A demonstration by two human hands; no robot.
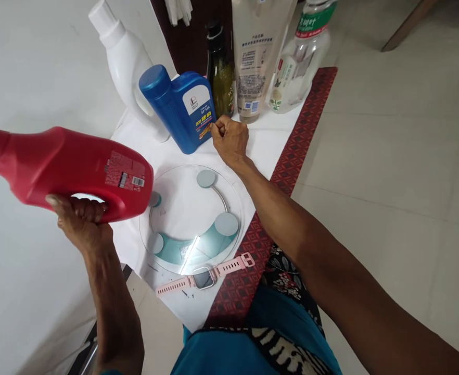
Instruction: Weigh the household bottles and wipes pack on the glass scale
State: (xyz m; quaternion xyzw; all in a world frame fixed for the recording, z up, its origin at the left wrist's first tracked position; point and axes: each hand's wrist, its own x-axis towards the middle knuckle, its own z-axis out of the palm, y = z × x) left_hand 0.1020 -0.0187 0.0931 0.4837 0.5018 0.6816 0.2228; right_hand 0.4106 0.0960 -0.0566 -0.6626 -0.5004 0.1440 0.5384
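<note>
Six containers are showing in all: one red jug [69,169] at near left, one white jug [126,60] at far left, one blue bottle [182,107] just right of it, one dark glass bottle [220,70], one tall pale refill pouch [256,52] and one clear plastic bottle [302,57] lining up at far right. One round glass scale [192,219] is lying in the middle, carrying four grey pads. One pink watch [204,277] is lying near it. Two hands are showing: one left hand [79,219], one right hand [229,140].
</note>
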